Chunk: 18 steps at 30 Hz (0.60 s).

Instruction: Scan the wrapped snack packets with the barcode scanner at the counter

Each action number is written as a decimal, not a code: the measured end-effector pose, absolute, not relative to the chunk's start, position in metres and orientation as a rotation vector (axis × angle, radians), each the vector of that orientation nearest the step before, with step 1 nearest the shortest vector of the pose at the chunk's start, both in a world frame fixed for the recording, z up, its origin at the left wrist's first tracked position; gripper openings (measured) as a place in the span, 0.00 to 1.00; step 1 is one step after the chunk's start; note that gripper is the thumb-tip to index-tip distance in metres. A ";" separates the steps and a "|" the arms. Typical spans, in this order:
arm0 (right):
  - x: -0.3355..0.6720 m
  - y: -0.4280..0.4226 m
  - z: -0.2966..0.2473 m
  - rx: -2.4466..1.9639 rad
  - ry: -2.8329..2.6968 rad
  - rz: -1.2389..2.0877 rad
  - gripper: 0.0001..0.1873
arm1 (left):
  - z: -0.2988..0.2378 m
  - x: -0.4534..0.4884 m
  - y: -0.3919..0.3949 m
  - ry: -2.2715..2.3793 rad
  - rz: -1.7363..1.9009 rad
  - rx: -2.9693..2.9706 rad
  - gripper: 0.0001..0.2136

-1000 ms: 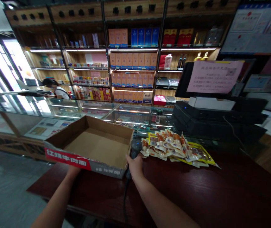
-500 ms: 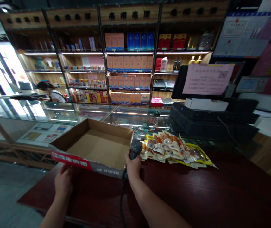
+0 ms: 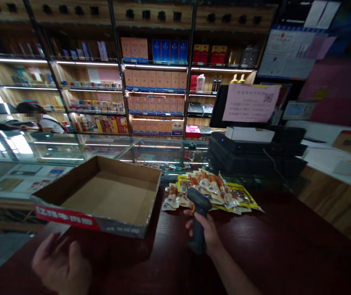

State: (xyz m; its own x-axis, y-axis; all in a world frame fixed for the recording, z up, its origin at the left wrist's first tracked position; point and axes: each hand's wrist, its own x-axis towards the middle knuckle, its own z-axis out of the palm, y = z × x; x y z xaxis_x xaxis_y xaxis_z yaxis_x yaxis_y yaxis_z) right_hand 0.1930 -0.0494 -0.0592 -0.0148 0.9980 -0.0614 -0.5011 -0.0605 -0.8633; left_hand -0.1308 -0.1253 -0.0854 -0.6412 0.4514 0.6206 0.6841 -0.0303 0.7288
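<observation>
Gripping the handle of a scanner [image 3: 199, 200], the right hand [image 3: 208, 230] wraps its fingers round it on the near side of the bench [image 3: 255, 246]. The left hand [image 3: 64, 266], blurred, has its fingers spread apart, just in front of a shallow carton [image 3: 66, 217] and separate from it. A span of dark red bench lies between the two hands, and a broader stretch runs off to the right of the right forearm, giving sideways room. The bench's left edge slants past the left hand to under the carton, whose left corner seems to jut beyond it.

The scanner is dark and gun-shaped, with a bulky head, a touch of orange near the trigger and a flared foot; it tilts, head up and to the left. Whether the foot touches the bench cannot be told. In this view its head overlaps the heap of packets [image 3: 208, 180] behind: clear-and-white pouches of reddish-brown food, over larger yellow ones.

The carton stands left of the heap, with a gap between them, its top uncovered, plain brown inside, red and grey on its front wall. Farther back come a glass case [image 3: 160, 143], a black till [image 3: 249, 153] and lit shelves [image 3: 155, 93].
</observation>
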 end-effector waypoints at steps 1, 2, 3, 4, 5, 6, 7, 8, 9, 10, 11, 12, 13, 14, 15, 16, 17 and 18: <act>0.210 -0.053 -0.061 -0.834 -0.775 1.472 0.24 | -0.085 -0.105 -0.132 -1.897 -1.838 -1.331 0.26; 0.225 -0.055 -0.064 -0.808 -0.768 1.480 0.24 | -0.084 -0.077 -0.135 -1.785 -1.876 -1.521 0.24; 0.236 -0.057 -0.068 -0.779 -0.749 1.478 0.23 | -0.083 -0.048 -0.132 -1.677 -1.888 -1.732 0.20; 0.244 -0.057 -0.073 -0.756 -0.730 1.473 0.22 | -0.081 -0.021 -0.124 -1.622 -1.869 -1.933 0.17; 0.250 -0.057 -0.078 -0.738 -0.717 1.469 0.22 | -0.079 0.003 -0.111 -1.648 -1.830 -2.092 0.15; 0.253 -0.057 -0.083 -0.722 -0.713 1.462 0.22 | -0.078 0.022 -0.093 -1.755 -1.774 -2.182 0.15; 0.255 -0.058 -0.088 -0.711 -0.719 1.459 0.22 | -0.077 0.036 -0.071 -1.904 -1.748 -2.147 0.17; 0.255 -0.058 -0.092 -0.706 -0.735 1.461 0.23 | -0.076 0.044 -0.049 -2.064 -1.706 -2.065 0.21; 0.255 -0.058 -0.096 -0.702 -0.757 1.465 0.23 | -0.076 0.048 -0.026 -2.241 -1.615 -1.992 0.24; 0.255 -0.059 -0.098 -0.694 -0.783 1.473 0.23 | -0.077 0.047 -0.006 -2.428 -1.487 -1.929 0.26; 0.255 -0.059 -0.101 -0.680 -0.809 1.486 0.23 | -0.080 0.045 0.010 -2.570 -1.361 -1.873 0.24; 0.254 -0.059 -0.103 -0.660 -0.834 1.504 0.23 | -0.083 0.041 0.023 -2.671 -1.248 -1.873 0.23; 0.254 -0.059 -0.104 -0.636 -0.856 1.528 0.23 | -0.087 0.037 0.031 -2.726 -1.188 -1.887 0.21; 0.253 -0.059 -0.106 -0.612 -0.875 1.557 0.23 | -0.092 0.034 0.036 -2.726 -1.199 -1.918 0.20; 0.252 -0.058 -0.107 -0.593 -0.891 1.590 0.23 | -0.097 0.031 0.038 -2.679 -1.273 -1.961 0.19; 0.251 -0.058 -0.108 -0.578 -0.906 1.625 0.22 | -0.102 0.030 0.038 -2.603 -1.382 -1.996 0.18; 0.250 -0.057 -0.109 -0.567 -0.923 1.660 0.22 | -0.107 0.029 0.037 -2.513 -1.499 -2.007 0.16; 0.249 -0.056 -0.109 -0.555 -0.941 1.693 0.22 | -0.111 0.029 0.036 -2.428 -1.600 -1.997 0.15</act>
State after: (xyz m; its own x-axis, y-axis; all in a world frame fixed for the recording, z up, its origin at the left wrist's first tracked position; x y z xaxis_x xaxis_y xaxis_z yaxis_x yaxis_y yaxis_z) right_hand 0.2488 -0.0563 -0.1092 -0.3211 0.9427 0.0908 -0.5744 -0.1176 -0.8101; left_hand 0.0294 0.0358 -0.1108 -0.3088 0.9216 0.2351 0.5796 -0.0137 0.8148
